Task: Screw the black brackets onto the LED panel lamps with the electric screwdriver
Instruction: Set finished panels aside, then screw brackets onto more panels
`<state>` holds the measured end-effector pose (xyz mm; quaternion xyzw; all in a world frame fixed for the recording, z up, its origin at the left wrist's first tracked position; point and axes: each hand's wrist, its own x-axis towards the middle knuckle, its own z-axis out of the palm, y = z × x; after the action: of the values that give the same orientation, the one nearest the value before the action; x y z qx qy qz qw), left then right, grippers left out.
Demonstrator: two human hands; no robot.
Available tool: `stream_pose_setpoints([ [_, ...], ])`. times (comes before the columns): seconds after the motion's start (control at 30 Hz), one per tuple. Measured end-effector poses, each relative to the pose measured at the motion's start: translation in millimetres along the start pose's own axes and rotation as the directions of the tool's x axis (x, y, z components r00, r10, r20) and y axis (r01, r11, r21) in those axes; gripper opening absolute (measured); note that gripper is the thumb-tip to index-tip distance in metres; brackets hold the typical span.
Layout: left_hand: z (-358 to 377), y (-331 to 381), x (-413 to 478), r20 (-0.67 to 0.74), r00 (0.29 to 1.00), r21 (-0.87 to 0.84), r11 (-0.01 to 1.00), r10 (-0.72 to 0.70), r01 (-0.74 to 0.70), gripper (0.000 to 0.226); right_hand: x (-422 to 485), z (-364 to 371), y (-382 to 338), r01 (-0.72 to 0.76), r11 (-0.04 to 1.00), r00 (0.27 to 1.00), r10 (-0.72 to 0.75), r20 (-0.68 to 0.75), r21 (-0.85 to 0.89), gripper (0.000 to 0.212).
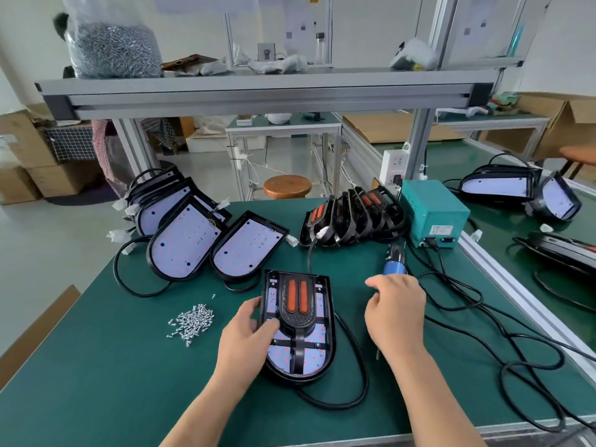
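Holds, with the left hand (245,333), the left edge of an LED panel lamp (317,337) lying flat at the front middle of the green surface (129,375), fingers curled round the rim and thumb on the black bracket (298,317) seated on the lamp's face, orange strips up. Hovers the right hand (396,311) just right of the lamp, over the electric screwdriver (394,266), fingers loosely curled; cannot tell whether grasping the tool or only above it. Shows the screwdriver's blue end past the knuckles, near a teal power box (433,217) at the right rear. Places a heap of loose screws (192,324) left of the lamp, apart from it. Behind, leans bare lamps (187,243) overlapping at the left, and stands a row of spare brackets (351,217) on edge beside the box.
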<state>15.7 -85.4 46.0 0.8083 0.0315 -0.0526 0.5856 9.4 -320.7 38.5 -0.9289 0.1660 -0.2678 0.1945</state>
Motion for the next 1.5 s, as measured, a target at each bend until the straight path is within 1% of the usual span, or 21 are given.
stream_pose_setpoints([
  [0.07,1.0,-2.9,-0.4,-0.062,0.998,-0.024,0.999,0.024,-0.026,0.044,-6.2,-3.8,-7.4,0.076,0.99,0.993,-0.065,0.097,-0.116,0.025],
  [0.17,3.3,-6.3,-0.2,-0.113,0.992,-0.035,0.998,0.049,-0.053,0.031,-16.9,-8.0,-23.4,0.183,0.956,0.95,-0.112,0.291,-0.229,0.018],
  [0.27,3.3,-9.7,1.0,-0.129,0.99,-0.019,0.998,0.063,-0.066,0.03,-25.7,-10.9,-38.7,0.27,0.932,0.901,-0.154,0.406,-0.244,0.008],
  [0.33,2.8,-10.1,0.0,-0.117,0.99,-0.024,0.997,0.074,-0.077,0.029,-26.1,-10.1,-44.5,0.254,0.95,0.875,-0.146,0.462,-0.181,0.015],
  [0.4,2.3,-11.2,-0.2,-0.109,0.991,-0.044,0.995,0.084,-0.089,0.03,-23.4,-8.0,-47.1,0.128,0.99,0.849,-0.076,0.523,-0.064,0.021],
  [0.43,2.0,-12.1,0.5,-0.105,0.991,-0.054,0.994,0.088,-0.094,0.03,-20.6,-6.8,-46.4,0.056,0.998,0.836,-0.047,0.546,-0.001,0.017],
  [0.47,1.5,-12.7,1.3,-0.099,0.991,-0.066,0.993,0.094,-0.101,0.03,-18.2,-5.5,-45.0,-0.01,0.998,0.826,-0.027,0.563,0.063,0.011],
  [0.53,0.1,-12.7,1.7,-0.077,0.991,-0.121,0.986,0.108,-0.117,0.033,-16.2,-2.8,-44.5,-0.197,0.954,0.804,0.024,0.594,0.228,0.015],
  [0.6,-1.2,-12.2,1.2,-0.052,0.989,-0.183,0.972,0.138,-0.145,0.037,-16.0,-3.6,-47.2,-0.443,0.795,0.761,0.088,0.642,0.416,0.018],
  [0.67,-0.9,-10.8,0.6,-0.056,0.984,-0.18,0.968,0.168,-0.175,0.036,-14.8,-7.8,-51.3,-0.626,0.589,0.695,0.125,0.708,0.511,0.016],
  [0.73,-0.2,-11.4,1.4,-0.089,0.977,-0.151,0.967,0.196,-0.208,0.034,-13.3,-13.3,-51.6,-0.693,0.462,0.666,0.117,0.737,0.553,0.009],
  [0.77,0.1,-11.9,1.6,-0.101,0.974,-0.139,0.966,0.205,-0.218,0.036,-12.4,-15.8,-50.3,-0.694,0.452,0.662,0.095,0.744,0.56,0.017],
  [0.83,0.1,-11.9,0.5,-0.094,0.969,-0.138,0.961,0.226,-0.238,0.037,-12.6,-21.0,-48.2,-0.624,0.569,0.677,0.05,0.734,0.536,0.043],
  [0.87,0.0,-11.5,-0.4,-0.078,0.967,-0.146,0.957,0.242,-0.251,0.037,-13.9,-21.5,-46.8,-0.564,0.639,0.703,0.04,0.71,0.523,0.043],
  [0.9,-0.3,-10.5,-1.5,-0.059,0.965,-0.156,0.953,0.255,-0.261,0.037,-15.7,-21.0,-44.7,-0.51,0.683,0.734,0.026,0.679,0.524,0.036],
  [1.03,-2.2,-9.5,-2.7,-0.022,0.961,-0.178,0.945,0.275,-0.275,0.036,-18.1,-22.7,-39.4,-0.467,0.659,0.786,0.003,0.618,0.59,0.024],
  [1.13,-0.3,-10.6,-2.5,-0.063,0.964,-0.165,0.95,0.259,-0.266,0.044,-15.6,-33.8,-39.4,-0.342,0.711,0.854,-0.038,0.52,0.614,0.025],
  [1.2,1.8,-7.7,-2.4,-0.12,0.971,-0.177,0.958,0.207,-0.226,0.044,-13.4,-42.4,-38.4,-0.261,0.723,0.897,-0.064,0.438,0.64,0.024],
  [1.27,3.5,-5.0,-2.0,-0.167,0.975,-0.184,0.966,0.15,-0.18,0.042,-10.2,-49.8,-35.4,-0.2,0.737,0.932,-0.06,0.357,0.646,0.024],
  [1.37,4.9,-5.2,-2.9,-0.151,0.978,-0.106,0.981,0.143,-0.16,0.031,-3.0,-59.3,-23.1,-0.158,0.714,0.968,-0.023,0.248,0.682,0.022],
  [1.5,5.6,-8.0,-1.6,-0.157,0.98,-0.034,0.991,0.122,-0.129,0.034,4.5,-75.5,-1.0,-0.095,0.713,0.994,0.026,0.109,0.694,0.022],
])
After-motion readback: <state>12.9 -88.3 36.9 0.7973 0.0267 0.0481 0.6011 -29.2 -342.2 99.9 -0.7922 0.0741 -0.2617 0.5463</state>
